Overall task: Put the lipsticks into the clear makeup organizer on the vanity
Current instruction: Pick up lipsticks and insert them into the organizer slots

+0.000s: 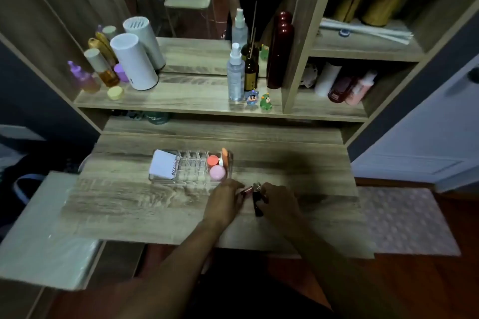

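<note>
A wooden vanity top (155,204) is seen in dim light, with a clear organizer (190,167) set on it left of centre. In the organizer's left end a white card or box (163,167) is propped; the middle slots are seen bare, and at its right end an orange-red round jar (212,160), a pink round jar (217,172) and an orange sponge-like piece (225,156) are held. Just near and right of the organizer, the left hand (224,203) is laid over the tabletop with its fingers curled around a pink lipstick (246,191); how firmly it is gripped cannot be told. Right beside it, a dark lipstick tube (258,203) with a shiny top is pinched by the fingers of the right hand (281,201), low over the wood. Both lipsticks are outside the organizer, near its right near corner. On the far shelf, bottles (103,70), a white cylinder (134,62), a spray bottle (236,72) and two small figurines (259,100) are lined up.
</note>
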